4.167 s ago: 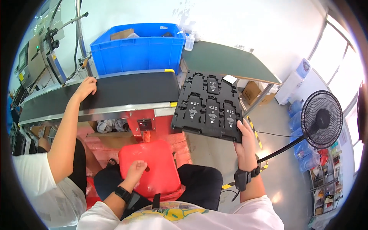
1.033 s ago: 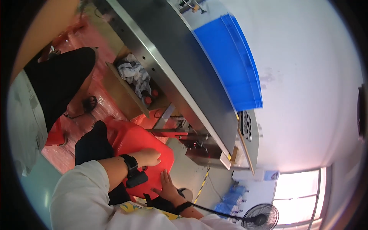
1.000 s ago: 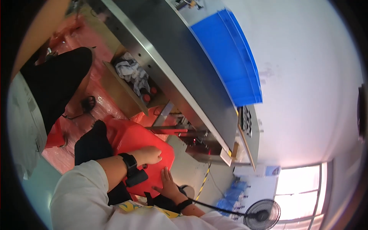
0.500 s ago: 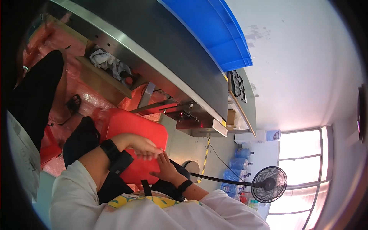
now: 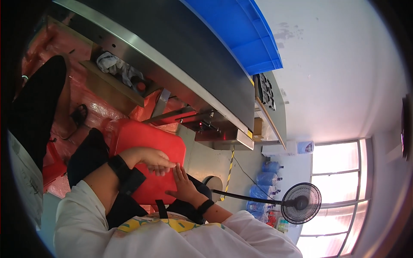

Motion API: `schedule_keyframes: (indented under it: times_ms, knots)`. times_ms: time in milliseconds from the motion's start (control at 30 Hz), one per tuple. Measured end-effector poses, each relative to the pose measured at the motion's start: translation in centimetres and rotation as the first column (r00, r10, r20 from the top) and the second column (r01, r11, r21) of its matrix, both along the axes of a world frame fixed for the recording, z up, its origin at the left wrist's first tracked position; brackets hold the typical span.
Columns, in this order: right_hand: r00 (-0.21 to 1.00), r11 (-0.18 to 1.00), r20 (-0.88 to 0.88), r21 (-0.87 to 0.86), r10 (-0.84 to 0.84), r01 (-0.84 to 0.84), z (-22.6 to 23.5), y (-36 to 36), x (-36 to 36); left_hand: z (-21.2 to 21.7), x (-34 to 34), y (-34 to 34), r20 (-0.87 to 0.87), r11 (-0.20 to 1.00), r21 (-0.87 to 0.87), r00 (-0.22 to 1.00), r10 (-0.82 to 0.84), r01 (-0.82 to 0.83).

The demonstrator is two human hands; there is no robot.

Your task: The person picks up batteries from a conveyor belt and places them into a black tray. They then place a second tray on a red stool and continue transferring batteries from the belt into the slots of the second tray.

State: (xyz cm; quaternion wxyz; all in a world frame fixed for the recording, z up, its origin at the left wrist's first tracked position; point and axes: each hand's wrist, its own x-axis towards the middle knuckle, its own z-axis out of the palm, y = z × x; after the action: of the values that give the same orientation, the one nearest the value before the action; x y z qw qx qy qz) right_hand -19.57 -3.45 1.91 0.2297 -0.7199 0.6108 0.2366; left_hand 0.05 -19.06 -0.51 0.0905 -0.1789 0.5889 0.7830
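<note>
Head view, tilted strongly; room runs diagonally across frame. Red plastic stool [image 5: 146, 146] sits low centre, just in front of the person's lap, on a floor covered w/ red sheeting [image 5: 43, 56]. Left hand [image 5: 152, 158] lies palm-down on the stool seat, fingers loosely curled, gripping nothing that can be seen. Right hand [image 5: 183, 185] rests flat on the seat's near edge, fingers extended & together, open; thumb side toward the left hand, the two hands nearly touching. Both wrists carry black bands. Sleeves white; yellow-patterned garment at lower edge.

Surface & room: long dark conveyor belt [image 5: 193, 56] w/ steel side rail [image 5: 142, 56] crosses upper frame above the stool. Blue plastic crate [image 5: 245, 30] stands on the far side of the belt. Black moulded tray [image 5: 266, 90] lies at the belt's end, on a green-topped table [image 5: 279, 107]. Under the belt: wooden shelf w/ crumpled cloth [image 5: 114, 69]. Grey floor beyond w/ yellow-black hazard strip [image 5: 229, 165]. Black pedestal fan [image 5: 300, 203] stands at right, near bright windows [image 5: 340, 180]; blue water bottles [image 5: 266, 172] stacked by the wall. Second person's dark-clad leg [image 5: 38, 107] at left.
</note>
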Motion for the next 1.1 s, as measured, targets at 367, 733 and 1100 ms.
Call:
schedule_keyframes:
  times_ms: [367,733,1100]
  knots:
    - [0.999,0.999,-0.025,0.043,-0.021,0.022,0.5,-0.7,0.6,-0.7,-0.4,-0.2,0.155,0.938,-0.297,0.978,-0.139,0.18]
    - [0.999,0.998,-0.05,0.055,-0.014,0.017,0.4,-0.4,1.2,-3.3,0.3,2.6,0.137,0.677,-0.735,0.967,0.213,-0.045]
    - [0.999,0.998,-0.016,0.041,-0.046,0.046,0.2,-0.9,0.6,-4.6,0.1,1.4,0.02,0.944,-0.304,0.989,0.144,-0.132]
